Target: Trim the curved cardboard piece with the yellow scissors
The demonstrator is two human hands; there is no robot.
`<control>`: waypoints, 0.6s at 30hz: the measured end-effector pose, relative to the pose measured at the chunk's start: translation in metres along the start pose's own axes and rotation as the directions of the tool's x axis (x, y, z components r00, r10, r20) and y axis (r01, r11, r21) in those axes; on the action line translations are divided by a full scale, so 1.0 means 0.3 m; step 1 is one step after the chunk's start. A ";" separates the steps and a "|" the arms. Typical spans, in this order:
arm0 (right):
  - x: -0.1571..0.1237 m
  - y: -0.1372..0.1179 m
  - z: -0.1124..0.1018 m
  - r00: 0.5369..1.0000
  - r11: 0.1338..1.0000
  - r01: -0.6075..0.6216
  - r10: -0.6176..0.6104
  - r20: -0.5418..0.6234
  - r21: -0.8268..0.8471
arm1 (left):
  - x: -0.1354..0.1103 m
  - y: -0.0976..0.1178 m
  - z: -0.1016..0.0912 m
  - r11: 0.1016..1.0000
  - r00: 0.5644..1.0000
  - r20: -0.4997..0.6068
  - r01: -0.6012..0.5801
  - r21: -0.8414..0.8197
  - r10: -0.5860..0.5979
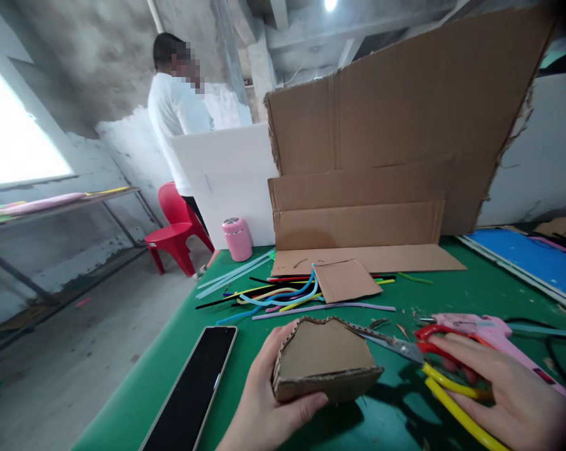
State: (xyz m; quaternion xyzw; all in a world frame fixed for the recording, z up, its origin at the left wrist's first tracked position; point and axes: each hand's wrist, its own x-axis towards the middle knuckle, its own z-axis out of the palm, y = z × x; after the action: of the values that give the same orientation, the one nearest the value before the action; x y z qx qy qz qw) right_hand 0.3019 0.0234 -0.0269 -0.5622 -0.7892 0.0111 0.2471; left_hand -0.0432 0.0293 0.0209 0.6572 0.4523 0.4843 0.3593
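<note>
My left hand (276, 401) is closed around a small folded cardboard piece (327, 354) with raised, ragged edges, its thumb along the near side. In my right hand (508, 382) is a pair of scissors (407, 349) with one red and one yellow handle. The blades point left and reach the cardboard's upper right edge; whether they bite into it I cannot tell. Right beside that hand, a pink glue gun (487, 329) lies on the green table (381, 432). A phone (191, 388) with a dark screen lies left of my left hand.
Colourful pipe cleaners (273, 297) and a flat cardboard square (346, 280) lie behind the held piece. A large cardboard panel (390, 125) stands at the back. A pink canister (237, 239) is at the back left. Beyond are a red chair (174, 232) and a standing person (170, 113).
</note>
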 end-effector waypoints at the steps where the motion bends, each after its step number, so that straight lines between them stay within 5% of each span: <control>1: 0.002 -0.001 0.000 1.000 1.000 -0.009 0.009 0.004 0.018 | -0.001 -0.001 0.001 1.000 1.000 0.004 0.008 -0.002 -0.008; 18: 0.040 -0.031 -0.024 0.997 0.985 -0.029 0.042 -0.072 0.171 | 0.000 0.006 0.002 1.000 1.000 -0.004 -0.012 0.015 0.012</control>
State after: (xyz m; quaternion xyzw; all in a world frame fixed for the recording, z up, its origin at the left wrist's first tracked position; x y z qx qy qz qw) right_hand 0.2936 0.0288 -0.0132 -0.5529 -0.7654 0.0615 0.3235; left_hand -0.0422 0.0288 0.0223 0.6617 0.4527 0.4841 0.3504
